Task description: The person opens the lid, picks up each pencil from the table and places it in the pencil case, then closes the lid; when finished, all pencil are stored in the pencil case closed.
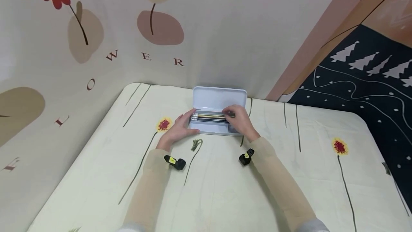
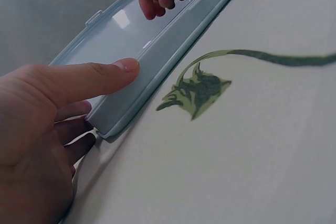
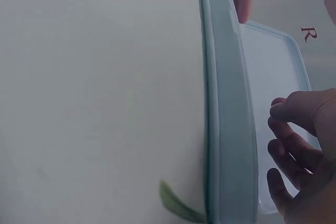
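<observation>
A light blue pencil case [image 1: 213,128] lies on the cloth with its lid [image 1: 220,97] raised at the back. Several pencils [image 1: 210,118] lie side by side in it, striped dark and yellow, their silvery ends to the left. My left hand [image 1: 178,129] grips the case's left end, thumb along the front wall [image 2: 157,72] and fingers round the corner. My right hand [image 1: 239,118] reaches over the right end of the pencils, thumb and forefinger [image 3: 278,121] brought together and the other fingers bent. I cannot tell whether a pencil is between those fingertips.
The table carries a pale cloth [image 1: 212,189] printed with flowers. A fabric wall [image 1: 225,46] stands close behind the lid, and a dark printed hanging [image 1: 354,81] borders the right side. Each wrist wears a small black camera [image 1: 246,157].
</observation>
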`<action>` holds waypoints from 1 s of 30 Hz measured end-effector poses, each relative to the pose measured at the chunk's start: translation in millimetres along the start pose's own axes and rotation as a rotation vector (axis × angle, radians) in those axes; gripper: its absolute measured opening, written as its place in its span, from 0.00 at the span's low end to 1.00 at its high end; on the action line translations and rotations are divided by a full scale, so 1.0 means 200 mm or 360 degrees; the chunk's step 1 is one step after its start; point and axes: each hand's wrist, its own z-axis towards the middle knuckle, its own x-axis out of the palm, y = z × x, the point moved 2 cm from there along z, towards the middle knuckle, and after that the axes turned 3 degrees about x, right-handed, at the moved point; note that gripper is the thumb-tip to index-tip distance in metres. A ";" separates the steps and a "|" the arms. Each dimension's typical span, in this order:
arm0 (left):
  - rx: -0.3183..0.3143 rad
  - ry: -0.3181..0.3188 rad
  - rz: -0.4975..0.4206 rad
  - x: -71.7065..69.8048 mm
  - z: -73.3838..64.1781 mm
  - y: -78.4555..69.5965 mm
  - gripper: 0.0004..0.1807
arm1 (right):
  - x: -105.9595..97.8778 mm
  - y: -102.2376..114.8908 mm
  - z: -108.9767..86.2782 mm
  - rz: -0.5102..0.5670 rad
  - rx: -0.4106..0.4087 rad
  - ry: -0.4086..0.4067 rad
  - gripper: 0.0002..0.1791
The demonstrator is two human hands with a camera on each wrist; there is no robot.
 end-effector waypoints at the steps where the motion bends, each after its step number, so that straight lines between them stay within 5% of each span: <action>1: 0.0003 0.0000 0.0001 0.00 0.00 0.00 0.51 | -0.01 -0.01 0.00 0.0005 0.0012 -0.0005 0.10; 13: 0.0019 -0.0010 -0.0008 0.00 0.00 0.00 0.50 | -0.16 -0.03 -0.03 0.0089 0.0023 -0.0190 0.13; 19: 0.0040 -0.0012 -0.0023 0.00 0.00 0.00 0.51 | -0.23 -0.02 -0.01 0.0161 0.0060 -0.0291 0.22; 30: 0.0058 -0.0015 -0.0017 0.01 0.01 0.01 0.51 | -0.22 -0.07 0.02 0.0091 0.0146 -0.0110 0.42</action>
